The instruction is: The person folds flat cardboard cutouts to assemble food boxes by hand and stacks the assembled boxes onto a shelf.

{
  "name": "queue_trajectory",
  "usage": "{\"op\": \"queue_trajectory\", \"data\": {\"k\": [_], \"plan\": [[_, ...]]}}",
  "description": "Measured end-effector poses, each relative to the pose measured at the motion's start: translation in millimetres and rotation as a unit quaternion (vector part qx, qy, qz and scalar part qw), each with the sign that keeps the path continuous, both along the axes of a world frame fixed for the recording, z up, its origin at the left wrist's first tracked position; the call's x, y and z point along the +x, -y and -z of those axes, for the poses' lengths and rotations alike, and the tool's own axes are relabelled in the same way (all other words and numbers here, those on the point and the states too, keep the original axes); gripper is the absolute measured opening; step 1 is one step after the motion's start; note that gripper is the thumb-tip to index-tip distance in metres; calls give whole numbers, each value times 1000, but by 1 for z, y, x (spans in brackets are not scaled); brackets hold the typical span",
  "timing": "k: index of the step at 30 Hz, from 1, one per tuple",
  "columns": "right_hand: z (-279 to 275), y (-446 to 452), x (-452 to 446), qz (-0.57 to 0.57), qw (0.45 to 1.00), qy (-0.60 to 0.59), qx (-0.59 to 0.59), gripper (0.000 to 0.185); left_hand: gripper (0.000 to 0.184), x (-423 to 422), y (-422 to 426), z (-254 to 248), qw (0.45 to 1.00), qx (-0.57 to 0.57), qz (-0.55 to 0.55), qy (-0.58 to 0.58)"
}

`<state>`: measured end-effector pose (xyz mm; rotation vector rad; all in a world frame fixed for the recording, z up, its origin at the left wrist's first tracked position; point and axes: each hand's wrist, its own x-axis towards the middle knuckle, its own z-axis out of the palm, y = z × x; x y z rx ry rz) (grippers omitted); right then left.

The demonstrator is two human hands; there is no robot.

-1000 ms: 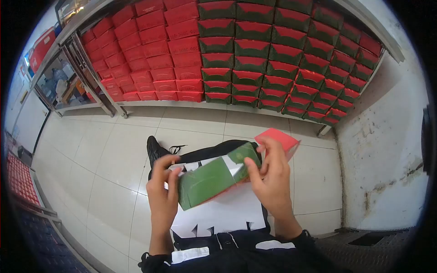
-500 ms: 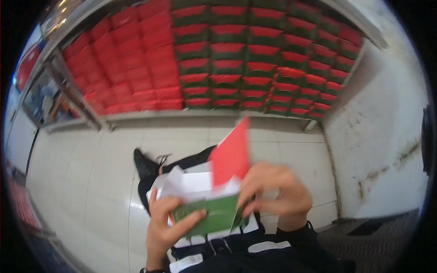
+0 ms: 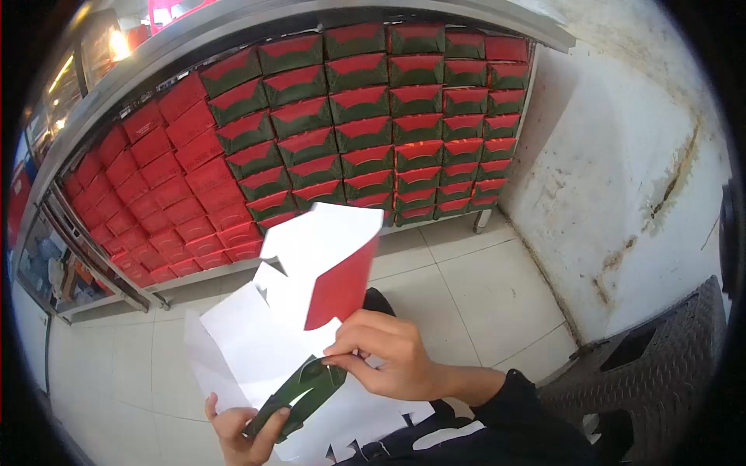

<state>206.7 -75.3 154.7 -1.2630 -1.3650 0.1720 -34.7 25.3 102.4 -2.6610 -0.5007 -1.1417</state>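
A folded card piece (image 3: 311,400), green outside, is held low over the lap. My left hand (image 3: 247,435) grips its lower left end between thumb and fingers. At its upper right end, my right hand (image 3: 385,353) pinches the edge with thumb and index finger. A white sheet with a red panel (image 3: 340,287) stands up behind the green part, its white inner side showing. It seems joined to the green part, though the join is hard to make out. More white card (image 3: 249,342) with cut notches lies across the lap beneath.
Stacked red boxes (image 3: 167,175) and green-and-red boxes (image 3: 361,132) fill a metal-framed shelf ahead. A stained wall (image 3: 622,171) rises on the right, with a dark woven-pattern plastic piece (image 3: 660,373) below it. Tiled floor (image 3: 482,295) lies beneath.
The view has turned right and upward. The card has been opened and tilted, with its white inside now showing above the hands. My right hand has closed on the green edge.
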Motion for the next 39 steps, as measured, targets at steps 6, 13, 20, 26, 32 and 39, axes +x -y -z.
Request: {"op": "queue_trajectory", "data": {"k": [6, 13, 20, 26, 32, 39], "plan": [[16, -14, 8, -193, 978, 76, -25, 11, 47, 8, -1, -4, 990, -89, 56, -96], [33, -15, 7, -280, 957, 45, -65, 30, 71, 5, -4, 5, 978, -112, 157, -82], [42, -20, -11, -135, 948, 287, -25, 61, 85, 6, -1, -8, 989, -15, 135, -58], [68, -46, 53, -294, 950, -21, -106, 66, 119, -23, -35, 6, 972, -126, -120, 155], [119, -80, 72, -360, 919, -130, -97, 76, 83, -29, -62, 29, 835, -460, 215, 213], [89, -76, 34, 140, 985, 26, -96, 63, 51, 0, -62, 27, 794, -568, 160, 147]]}}
